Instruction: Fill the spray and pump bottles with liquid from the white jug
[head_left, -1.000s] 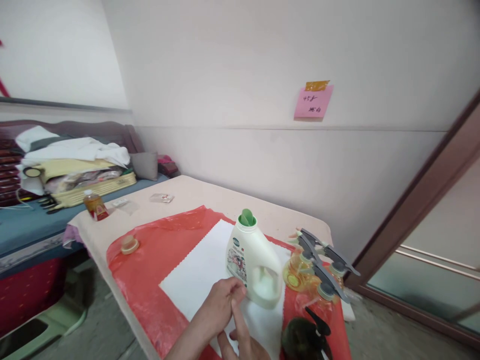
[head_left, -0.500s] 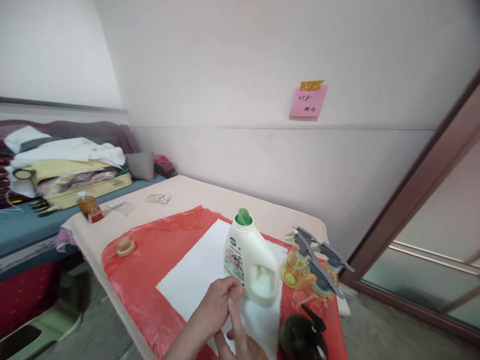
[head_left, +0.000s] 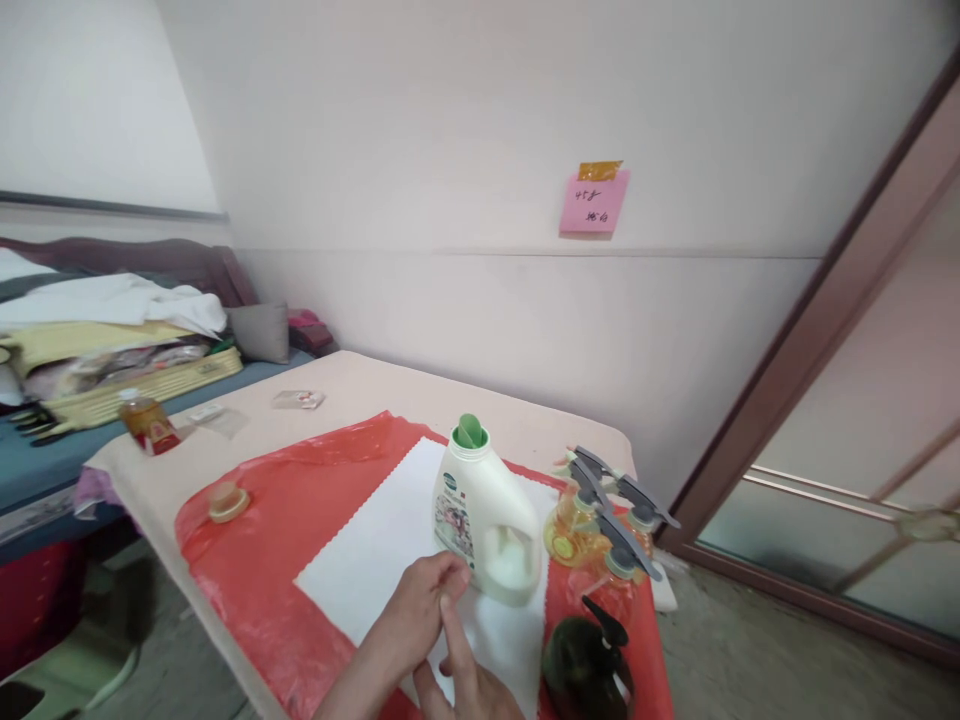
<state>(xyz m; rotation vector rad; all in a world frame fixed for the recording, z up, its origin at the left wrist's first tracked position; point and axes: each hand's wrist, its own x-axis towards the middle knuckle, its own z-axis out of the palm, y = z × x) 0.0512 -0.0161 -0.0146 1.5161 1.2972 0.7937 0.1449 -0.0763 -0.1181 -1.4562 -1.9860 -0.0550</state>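
A pale green detergent jug [head_left: 487,480] with a moulded handle stands upright on a white sheet [head_left: 360,560]. Its neck is uncapped and shows a green pour spout [head_left: 469,432]. In front of the jug, my left hand [head_left: 416,605] is closed with its fingers curled together; whether anything is in them is hidden. My right hand [head_left: 469,680] lies against it, index finger stretched out to touch the left fingers, with nothing visible in its grasp. Both hands are over the sheet, close to the jug's lower front.
Red plastic [head_left: 262,560] covers much of the table, with a tan cap [head_left: 229,502] on its left. Right of the jug are glass bottles [head_left: 577,520] with dark grey knives [head_left: 634,540] across them and a dark pump bottle [head_left: 589,670]. An amber bottle [head_left: 150,422] stands far left.
The view has turned slightly to the right, so everything sits further left in it. The hands keep the same pose beside the jug, which has not moved on the sheet.
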